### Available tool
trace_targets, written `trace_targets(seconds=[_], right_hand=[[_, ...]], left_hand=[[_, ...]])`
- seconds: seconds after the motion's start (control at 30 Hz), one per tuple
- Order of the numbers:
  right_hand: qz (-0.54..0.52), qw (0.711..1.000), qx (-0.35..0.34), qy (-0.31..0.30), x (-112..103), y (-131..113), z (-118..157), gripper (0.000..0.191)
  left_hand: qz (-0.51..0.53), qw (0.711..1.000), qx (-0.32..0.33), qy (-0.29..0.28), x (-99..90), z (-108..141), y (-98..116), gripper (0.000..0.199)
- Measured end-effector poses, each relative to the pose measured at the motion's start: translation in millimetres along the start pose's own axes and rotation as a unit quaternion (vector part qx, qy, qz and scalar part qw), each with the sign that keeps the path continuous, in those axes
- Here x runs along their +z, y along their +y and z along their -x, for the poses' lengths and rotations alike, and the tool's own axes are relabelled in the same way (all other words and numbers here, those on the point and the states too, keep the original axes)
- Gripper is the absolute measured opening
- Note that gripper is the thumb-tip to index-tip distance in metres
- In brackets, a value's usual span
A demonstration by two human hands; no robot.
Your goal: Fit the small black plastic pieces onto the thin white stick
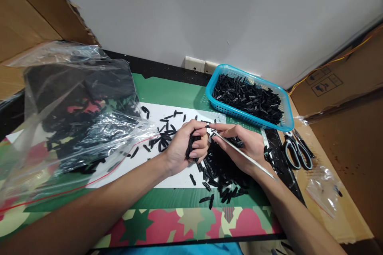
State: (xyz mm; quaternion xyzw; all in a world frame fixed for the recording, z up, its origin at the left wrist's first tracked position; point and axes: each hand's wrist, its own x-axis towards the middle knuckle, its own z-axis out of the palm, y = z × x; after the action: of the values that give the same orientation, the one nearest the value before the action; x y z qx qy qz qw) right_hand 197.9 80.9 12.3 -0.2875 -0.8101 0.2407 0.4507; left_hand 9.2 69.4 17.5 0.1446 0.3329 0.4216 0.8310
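My left hand (185, 143) is closed around several small black strips (190, 145), with its thumb and index finger pinched at the top. In my right hand (245, 143) is a thin silver stick-like tool (254, 162), its tip meeting a small black piece at the left fingertips. Whether the tool is tweezers or a plain rod I cannot tell. Beneath both hands, a heap of black strips (221, 163) lies partly on a white sheet (176, 180); more strips are scattered to the left. The right hand hides part of the heap.
A blue plastic basket (247, 115) full of black strips stands at the back right. Scissors (296, 155) and a small clear bag (324, 191) lie on cardboard at right. On the left is a large clear zip bag (98, 139) containing black pieces. A wall rises behind.
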Motion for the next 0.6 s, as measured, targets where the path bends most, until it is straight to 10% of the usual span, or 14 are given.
trace_targets(seconds=[0.6], right_hand=[[0.083, 0.993, -0.078, -0.017, -1.2, 1.2, -2.8, 0.014]], left_hand=[[-0.014, 1.000, -0.020, 0.010, 1.8, 0.0, 1.0, 0.038]])
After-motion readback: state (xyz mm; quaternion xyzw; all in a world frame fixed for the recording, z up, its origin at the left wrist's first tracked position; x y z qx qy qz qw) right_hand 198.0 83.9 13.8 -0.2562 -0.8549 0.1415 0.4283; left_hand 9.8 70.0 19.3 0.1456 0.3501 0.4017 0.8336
